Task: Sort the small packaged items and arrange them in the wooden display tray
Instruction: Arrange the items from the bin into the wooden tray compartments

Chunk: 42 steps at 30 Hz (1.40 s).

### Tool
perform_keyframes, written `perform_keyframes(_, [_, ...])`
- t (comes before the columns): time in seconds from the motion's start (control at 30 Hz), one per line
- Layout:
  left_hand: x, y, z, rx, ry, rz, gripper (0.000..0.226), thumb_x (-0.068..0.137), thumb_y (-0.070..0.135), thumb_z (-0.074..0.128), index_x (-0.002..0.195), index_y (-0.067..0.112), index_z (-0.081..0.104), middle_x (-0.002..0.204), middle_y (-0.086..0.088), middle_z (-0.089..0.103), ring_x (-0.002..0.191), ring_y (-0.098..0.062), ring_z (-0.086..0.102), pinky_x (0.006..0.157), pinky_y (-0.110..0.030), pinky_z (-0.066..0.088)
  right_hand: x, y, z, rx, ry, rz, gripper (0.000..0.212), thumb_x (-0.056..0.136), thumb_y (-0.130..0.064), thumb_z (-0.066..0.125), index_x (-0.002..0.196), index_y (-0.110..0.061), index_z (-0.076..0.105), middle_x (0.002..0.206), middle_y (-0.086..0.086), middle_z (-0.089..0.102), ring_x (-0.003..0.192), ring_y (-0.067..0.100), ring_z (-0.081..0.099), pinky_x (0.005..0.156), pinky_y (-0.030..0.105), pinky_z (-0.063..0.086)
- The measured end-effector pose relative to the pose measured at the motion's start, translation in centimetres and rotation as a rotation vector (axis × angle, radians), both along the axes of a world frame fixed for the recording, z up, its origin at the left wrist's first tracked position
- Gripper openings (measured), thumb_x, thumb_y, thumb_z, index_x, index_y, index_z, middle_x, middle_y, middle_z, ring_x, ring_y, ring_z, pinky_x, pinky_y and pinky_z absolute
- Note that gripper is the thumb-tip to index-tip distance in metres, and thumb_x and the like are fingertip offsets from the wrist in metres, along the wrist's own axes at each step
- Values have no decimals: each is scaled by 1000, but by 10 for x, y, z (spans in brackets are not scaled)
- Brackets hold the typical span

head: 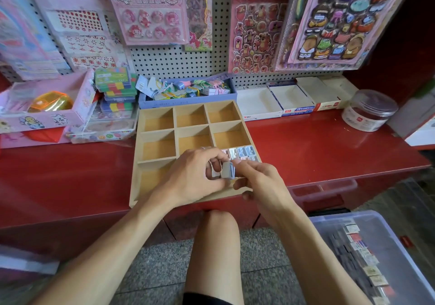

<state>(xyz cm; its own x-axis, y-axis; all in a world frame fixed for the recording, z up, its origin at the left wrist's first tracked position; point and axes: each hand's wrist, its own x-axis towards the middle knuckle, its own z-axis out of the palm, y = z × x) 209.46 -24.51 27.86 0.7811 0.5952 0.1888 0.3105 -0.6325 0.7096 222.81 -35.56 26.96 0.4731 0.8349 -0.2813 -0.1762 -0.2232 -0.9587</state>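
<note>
- Pale wooden display tray with a grid of square compartments (pixel 157 137): lies flat on the glossy red worktop (pixel 317 149), its near edge at the worktop's front edge.
- Row of small packaged items in pink, white and blue (pixel 240 152): packed side by side in the tray's near-right compartment, partly hidden behind the fingers.
- Small grey-blue packaged item (pixel 227 170): held above the tray's near row, between both hands.
- Left hand (pixel 193 175): grip curled, thumb and fingers closed around the grey-blue item from the left.
- Right hand (pixel 261 182): grip pinching the same item from the right with fingertips; the remaining fingers are folded.
- Blue cardboard box of mixed clips and tags (pixel 188 92): directly behind the tray.
- Clear plastic storage bin holding small packets (pixel 367 253): on the floor, lower right.
- Round clear plastic jar (pixel 369 110): on the worktop, far right.
</note>
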Motion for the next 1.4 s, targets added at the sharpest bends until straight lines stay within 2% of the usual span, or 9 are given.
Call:
perform_keyframes(0.07, [0,0,0,44,8,6,25,66,29,81,87,30,67,78,13,62,65,-5,56,61,-29,48,-3,2,2,-21,-84,0,23,83,-32,79,87,-11,69,72,4,61,58,10,53,47,21,38])
perform_keyframes(0.13, [1,1,1,55,8,2,23,64,30,76,84,30,65,76,17,60,64,-2,54,61,-26,46,-6,4,3,-25,-149,4,25,79,-28,84,82,-12,64,68,4,59,58,11,52,47,21,38])
perform_keyframes(0.27, [0,4,4,19,-8,-19,28,66,28,85,89,31,69,79,14,58,62,-10,53,60,-26,47,-6,6,7,-30,-86,43,21,90,-21,71,71,-14,66,62,-2,61,64,14,55,51,25,40])
perform_keyframes(0.4, [-3,13,1,34,39,33,28,67,26,85,91,30,71,76,10,59,59,-8,52,62,-35,51,-5,6,8,-46,-30,82,16,96,-14,60,85,-13,72,77,1,69,68,15,62,56,27,45])
perform_keyframes(0.53, [-9,37,-4,170,235,220,23,75,31,80,95,28,69,74,16,59,73,-11,58,68,-33,50,14,-1,9,-49,-101,-88,15,96,-10,58,95,-13,72,90,6,75,72,14,68,59,25,51])
perform_keyframes(0.7, [-7,56,-17,219,447,325,26,78,26,73,104,30,69,88,10,68,90,-17,60,64,-29,40,44,-16,5,-55,-171,-304,13,96,-12,60,92,-14,72,86,6,73,75,14,68,58,24,52])
perform_keyframes(1.13, [-2,56,-22,224,432,234,23,80,26,77,103,27,72,78,13,57,75,-12,55,59,-28,36,71,-35,-16,-109,-200,-421,14,97,-10,57,93,-10,71,89,9,71,77,16,66,60,28,52])
perform_keyframes(1.3, [-6,56,-22,217,427,203,22,82,30,76,104,28,74,78,12,58,76,-14,55,64,-33,45,72,-35,-16,-106,-215,-437,14,97,-9,57,94,-10,70,90,10,71,75,15,65,57,27,50])
perform_keyframes(1.4, [-6,55,-21,201,422,237,27,84,35,73,108,25,73,87,10,65,86,-17,60,76,-35,51,73,-40,-13,-104,-240,-437,13,97,-11,57,94,-13,70,91,9,72,74,15,66,55,25,51])
